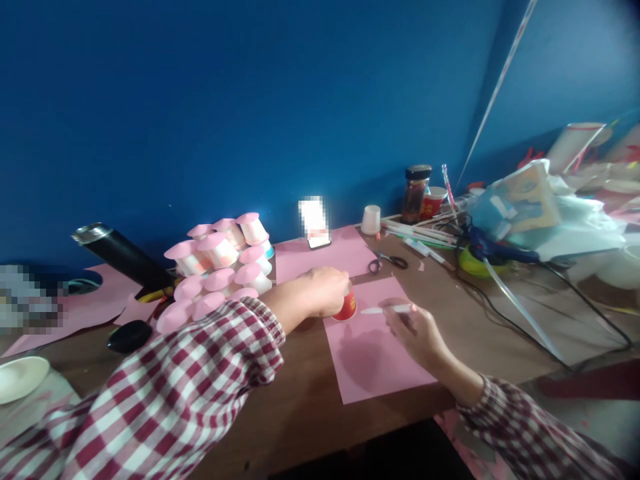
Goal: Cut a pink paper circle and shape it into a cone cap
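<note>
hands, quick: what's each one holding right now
Left hand: closed over a small red cup standing on the pink paper.
Right hand: closed on a white pen, tip toward the cup.

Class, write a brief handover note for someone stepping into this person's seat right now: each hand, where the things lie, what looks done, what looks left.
Left hand: presses a small red cup upside down on the pink paper sheet.
Right hand: holds a white pen, tip toward the cup.
Nearby: scissors behind the sheet; a stack of pink-topped cups to the left.
Done: apparently many cups capped in pink.
Left: no traced line shows on the sheet; nothing cut from it.
</note>
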Demonstrator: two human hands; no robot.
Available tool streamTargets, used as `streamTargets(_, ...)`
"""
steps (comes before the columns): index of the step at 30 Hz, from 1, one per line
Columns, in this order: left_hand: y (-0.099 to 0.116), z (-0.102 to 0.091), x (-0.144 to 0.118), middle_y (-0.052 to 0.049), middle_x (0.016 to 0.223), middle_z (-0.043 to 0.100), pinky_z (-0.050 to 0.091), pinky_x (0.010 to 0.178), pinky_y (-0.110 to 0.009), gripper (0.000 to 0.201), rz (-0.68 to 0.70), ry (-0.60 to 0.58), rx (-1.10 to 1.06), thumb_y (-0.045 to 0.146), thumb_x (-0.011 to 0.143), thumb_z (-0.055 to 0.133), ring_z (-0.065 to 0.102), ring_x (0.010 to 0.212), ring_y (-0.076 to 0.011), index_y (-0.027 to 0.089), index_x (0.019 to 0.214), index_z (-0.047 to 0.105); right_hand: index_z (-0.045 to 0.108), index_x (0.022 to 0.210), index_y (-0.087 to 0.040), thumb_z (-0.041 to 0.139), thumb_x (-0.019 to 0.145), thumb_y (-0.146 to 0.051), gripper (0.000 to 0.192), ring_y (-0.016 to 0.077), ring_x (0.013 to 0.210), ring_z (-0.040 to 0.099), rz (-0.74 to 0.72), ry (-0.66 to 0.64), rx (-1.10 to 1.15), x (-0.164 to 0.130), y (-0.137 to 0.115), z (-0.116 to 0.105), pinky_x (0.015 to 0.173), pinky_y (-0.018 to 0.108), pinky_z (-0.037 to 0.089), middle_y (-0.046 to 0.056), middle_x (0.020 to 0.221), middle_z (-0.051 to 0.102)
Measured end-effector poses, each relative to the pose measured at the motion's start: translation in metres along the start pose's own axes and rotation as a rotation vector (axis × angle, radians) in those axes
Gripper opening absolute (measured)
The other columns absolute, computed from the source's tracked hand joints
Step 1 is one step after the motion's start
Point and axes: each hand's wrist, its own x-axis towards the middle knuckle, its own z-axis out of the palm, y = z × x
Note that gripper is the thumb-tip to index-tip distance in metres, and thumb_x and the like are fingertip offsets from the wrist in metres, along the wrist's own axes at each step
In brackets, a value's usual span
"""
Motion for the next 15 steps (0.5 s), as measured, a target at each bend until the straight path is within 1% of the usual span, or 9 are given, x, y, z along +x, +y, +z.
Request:
streamTargets(3, -0.001, 0.002, 0.003, -0.013, 0.082, 0.066, 0.044, 0.058, -0.033, 0.027, 0.009, 0.001, 0.0, 0.008, 0.073, 0.042, 0.063, 0.071, -0.0261, 0.013, 0.094, 0.059, 0.06, 0.095, -0.016, 0.048, 0.085, -0.033, 0.023, 0.0104, 0.047, 0.047, -0.011, 0.006, -0.017, -0.004, -0.004, -0.006, 0.043, 0.02, 0.038, -0.001, 0.06, 0.055)
streamTargets(8, 0.001, 0.001, 0.003, -0.013, 0.08, 0.066, 0.044, 0.06, -0.033, 0.029, -0.024, 0.004, -0.003, 0.007, 0.072, 0.043, 0.063, 0.07, -0.0256, 0.012, 0.095, 0.059, 0.063, 0.089, -0.017, 0.049, 0.082, -0.028, 0.018, 0.0104, 0.051, 0.048, -0.078, -0.071, -0.094, -0.005, -0.012, -0.01, 0.047, 0.02, 0.04, 0.0, 0.066, 0.059)
streamTargets(11, -0.001, 0.003, 0.003, -0.011, 0.078, 0.065, 0.043, 0.058, -0.033, 0.028, -0.028, 0.006, -0.021, 0.009, 0.073, 0.043, 0.061, 0.067, -0.0245, 0.014, 0.095, 0.059, 0.063, 0.088, -0.017, 0.049, 0.083, -0.03, 0.02, 0.011, 0.051, 0.05, -0.048, -0.065, -0.092, -0.003, -0.01, -0.007, 0.047, 0.02, 0.04, 0.0, 0.063, 0.059)
streamTargets(13, -0.005, 0.008, 0.004, -0.009, 0.08, 0.064, 0.043, 0.057, -0.032, 0.026, 0.004, 0.053, -0.037, 0.013, 0.076, 0.043, 0.06, 0.068, -0.0228, 0.016, 0.096, 0.059, 0.063, 0.09, -0.016, 0.05, 0.083, -0.032, 0.021, 0.0111, 0.052, 0.051, -0.002, -0.021, -0.041, -0.001, -0.006, -0.005, 0.046, 0.02, 0.04, 0.0, 0.063, 0.059)
streamTargets(15, -0.009, 0.016, 0.006, -0.007, 0.086, 0.062, 0.044, 0.06, -0.03, 0.023, 0.07, 0.154, -0.029, 0.018, 0.078, 0.045, 0.06, 0.073, -0.0213, 0.019, 0.097, 0.058, 0.061, 0.094, -0.015, 0.051, 0.083, -0.035, 0.024, 0.0114, 0.052, 0.052, 0.053, 0.06, 0.06, 0.001, -0.001, -0.002, 0.045, 0.019, 0.041, 0.0, 0.064, 0.058)
